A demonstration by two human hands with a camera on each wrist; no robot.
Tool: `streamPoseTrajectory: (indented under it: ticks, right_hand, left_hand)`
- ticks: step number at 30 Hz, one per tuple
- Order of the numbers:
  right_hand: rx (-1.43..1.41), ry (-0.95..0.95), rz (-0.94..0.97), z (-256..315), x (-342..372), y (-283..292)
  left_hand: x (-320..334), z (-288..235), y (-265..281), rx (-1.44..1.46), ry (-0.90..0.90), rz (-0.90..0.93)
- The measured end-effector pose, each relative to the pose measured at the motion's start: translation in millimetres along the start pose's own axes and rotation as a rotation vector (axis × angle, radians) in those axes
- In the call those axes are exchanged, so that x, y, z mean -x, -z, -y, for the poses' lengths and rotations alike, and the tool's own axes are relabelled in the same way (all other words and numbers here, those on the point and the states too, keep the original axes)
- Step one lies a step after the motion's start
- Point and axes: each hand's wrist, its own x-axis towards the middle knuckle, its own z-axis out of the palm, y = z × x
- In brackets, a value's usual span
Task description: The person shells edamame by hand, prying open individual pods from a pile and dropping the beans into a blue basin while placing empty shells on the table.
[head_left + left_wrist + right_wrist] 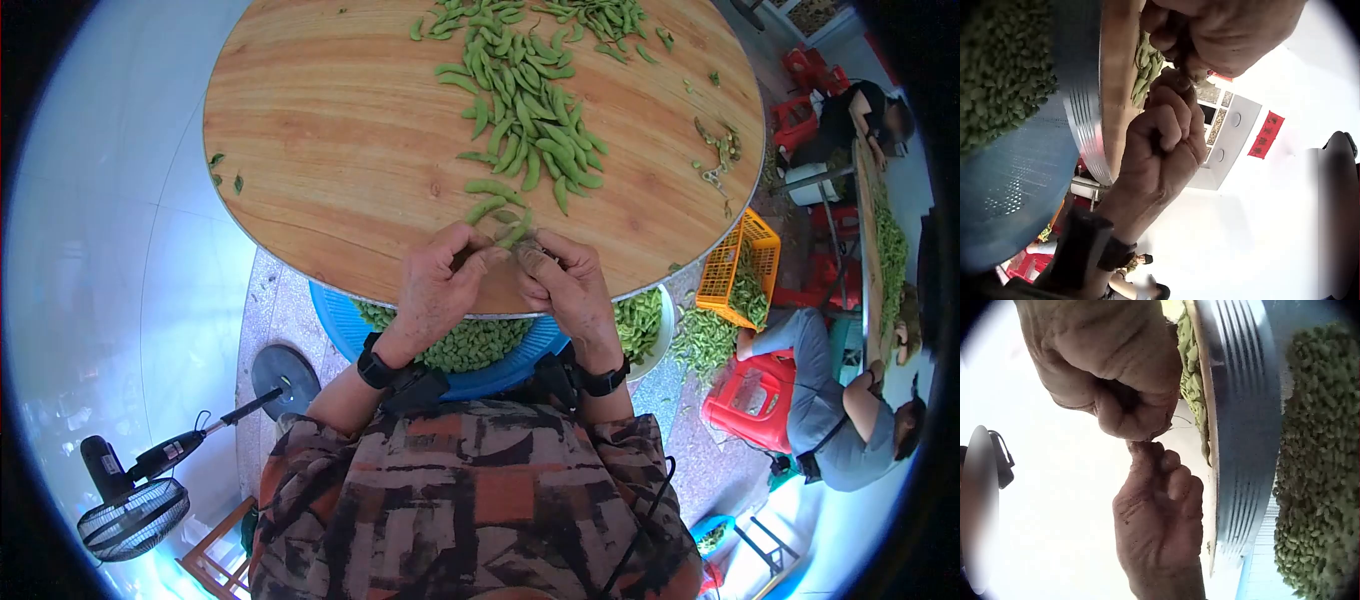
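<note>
My left hand [435, 285] and right hand [568, 285] meet at the near edge of the round wooden table, fingertips close together. Between them both pinch a green edamame pod [516, 231], thumbs against curled fingers. The wrist views show the right hand [1163, 140] and left hand [1160, 519] with fingers folded in; the fingertips mostly hide the pod there. Just beyond the hands lie loose pods [492, 188], and a long heap of edamame pods [525, 95] stretches toward the far side.
Under the table edge sits a blue basin [335, 320] of shelled beans [475, 345], beside a white bowl [665, 335] of pods. Empty hulls [722, 150] lie on the right. An orange crate [740, 265], red stool [750, 400] and seated people are farther right; a fan [135, 515] stands left.
</note>
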Motion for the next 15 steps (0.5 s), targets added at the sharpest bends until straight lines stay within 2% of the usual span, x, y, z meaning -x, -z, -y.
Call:
streamPoseTrajectory:
  ticks: [2, 3, 5, 6, 8, 9, 11, 12, 14, 15]
  right_hand:
    - [0.106, -0.009, -0.084, 5, 1, -6]
    - [0.106, -0.009, -0.086, 5, 1, -3]
    - [-0.047, -0.007, 0.076, 4, 0, 7]
    - [-0.048, -0.01, 0.075, 5, 0, 7]
    - [-0.144, -0.083, 0.054, 10, -1, 6]
    - [-0.144, -0.085, 0.056, 8, -2, 8]
    - [-0.099, -0.023, 0.08, 4, -2, 12]
    - [-0.098, -0.023, 0.077, 7, 0, 9]
    - [0.248, -0.063, -0.153, 14, 5, -5]
    - [0.247, -0.063, -0.152, 12, 6, -7]
  left_hand:
    - [2, 0, 2, 0.208, 0.19, 0.119]
    - [3, -1, 3, 0.209, 0.191, 0.121]
    - [4, -2, 7, 0.983, 0.639, 0.198]
    - [6, 0, 5, 0.983, 0.642, 0.196]
    - [7, 4, 2, 1.354, 0.675, 0.327]
    - [6, 1, 0, 1.354, 0.675, 0.325]
    - [4, -6, -2, 1.296, 0.78, 0.188]
    - [2, -7, 0, 1.297, 0.781, 0.19]
    - [-3, -7, 6, 0.712, 0.587, 0.341]
    - [-4, -4, 5, 0.71, 0.587, 0.34]
